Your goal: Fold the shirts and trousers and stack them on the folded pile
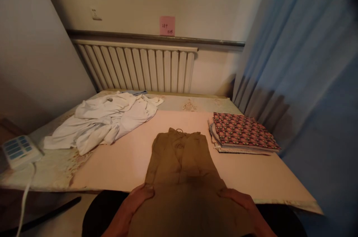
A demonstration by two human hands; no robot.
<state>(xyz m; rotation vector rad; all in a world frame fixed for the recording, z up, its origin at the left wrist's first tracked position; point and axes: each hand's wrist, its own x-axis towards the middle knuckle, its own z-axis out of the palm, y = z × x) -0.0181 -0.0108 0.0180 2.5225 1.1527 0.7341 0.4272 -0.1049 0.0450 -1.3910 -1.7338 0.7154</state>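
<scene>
A brown garment [180,158] lies front to back over the pink sheet, its near part coming off the table edge toward me. A thin loop of cord shows at its far end; its exact kind I cannot tell. My left hand [140,198] grips the garment's left side at the table edge, thumb on top and the other fingers hidden beneath. On the opposite side my right hand [237,198] holds it the same way, thumb over the cloth. Between the hands the fabric is spread wide, and its lower part is in shadow.
A crumpled white cloth pile [112,117] lies at left, a neat stack of folded cloths [246,132] with a red pattern on top at right. A white power strip [22,151] with a cord sits near the left edge. Behind are a radiator [140,67] and a blue curtain [279,62].
</scene>
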